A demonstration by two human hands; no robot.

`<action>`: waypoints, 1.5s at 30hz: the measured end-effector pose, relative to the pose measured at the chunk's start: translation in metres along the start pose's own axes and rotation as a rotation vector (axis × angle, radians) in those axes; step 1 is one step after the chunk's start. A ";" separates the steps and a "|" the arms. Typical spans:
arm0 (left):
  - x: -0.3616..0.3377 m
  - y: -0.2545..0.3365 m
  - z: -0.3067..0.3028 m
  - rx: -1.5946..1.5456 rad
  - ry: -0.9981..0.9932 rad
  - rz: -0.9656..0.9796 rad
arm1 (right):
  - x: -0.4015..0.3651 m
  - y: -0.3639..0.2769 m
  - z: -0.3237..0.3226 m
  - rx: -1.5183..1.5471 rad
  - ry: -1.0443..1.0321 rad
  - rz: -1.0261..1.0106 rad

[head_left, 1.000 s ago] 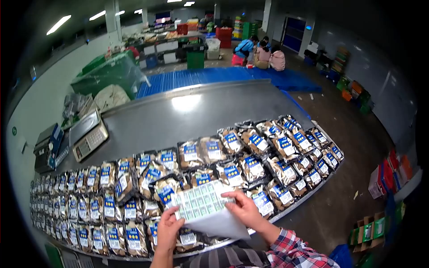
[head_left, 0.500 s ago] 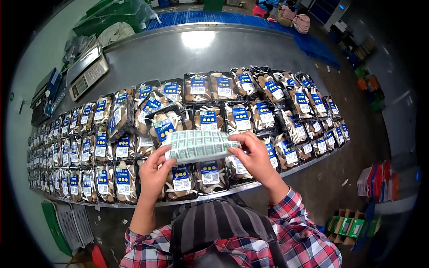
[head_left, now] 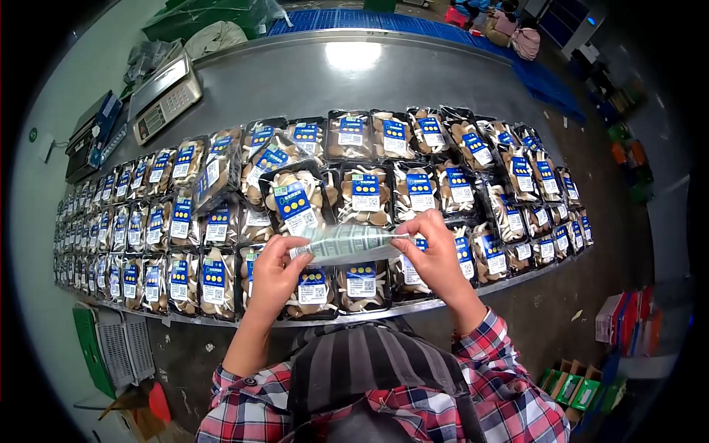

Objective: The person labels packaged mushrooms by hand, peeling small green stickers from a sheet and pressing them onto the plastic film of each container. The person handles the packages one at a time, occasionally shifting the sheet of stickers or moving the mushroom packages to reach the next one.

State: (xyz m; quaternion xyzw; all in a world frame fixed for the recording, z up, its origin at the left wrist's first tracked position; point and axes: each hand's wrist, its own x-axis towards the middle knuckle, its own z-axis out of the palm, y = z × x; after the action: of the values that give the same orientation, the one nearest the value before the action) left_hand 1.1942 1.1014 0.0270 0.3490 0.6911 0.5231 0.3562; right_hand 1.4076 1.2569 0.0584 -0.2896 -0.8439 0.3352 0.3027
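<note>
A sheet of small green-and-white printed stickers (head_left: pixel 347 246) is stretched between my two hands above the front rows of packs. My left hand (head_left: pixel 278 272) pinches its left end, thumb on top. At the other end, my right hand (head_left: pixel 437 255) pinches the upper right corner between thumb and fingers. The sheet looks bent and partly see-through, blurred in places. Just beyond it, a film-wrapped mushroom pack (head_left: pixel 297 201) with a blue-and-white label rests raised on other packs. Another mushroom pack (head_left: pixel 363 193), with a small green sticker at its top, lies beside it.
Rows of similar packs cover the front of the metal table (head_left: pixel 295 81). A weighing scale (head_left: pixel 168 102) stands at the left, near a dark device (head_left: pixel 92 136). Crates (head_left: pixel 114 347) stand below left, boxes (head_left: pixel 580 384) on the floor at right. People (head_left: pixel 509 29) sit far back.
The sticker sheet has tilted so its printed face shows more narrowly, and its right end is pinched thin. My head view has shifted slightly, moving the table scene rightward.
</note>
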 end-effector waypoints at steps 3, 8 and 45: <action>0.004 -0.010 -0.004 0.203 0.004 0.245 | 0.003 -0.001 0.000 0.036 -0.011 -0.094; -0.001 -0.005 -0.004 -0.433 -0.152 -0.046 | -0.002 0.007 0.001 0.488 -0.164 0.178; -0.011 -0.024 0.007 -0.604 -0.025 -0.124 | -0.005 0.018 0.009 0.464 -0.090 0.298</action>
State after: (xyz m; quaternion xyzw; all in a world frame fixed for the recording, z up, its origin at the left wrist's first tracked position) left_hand 1.2036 1.0902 0.0038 0.1909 0.5200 0.6779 0.4834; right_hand 1.4094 1.2611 0.0382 -0.3182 -0.7053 0.5728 0.2705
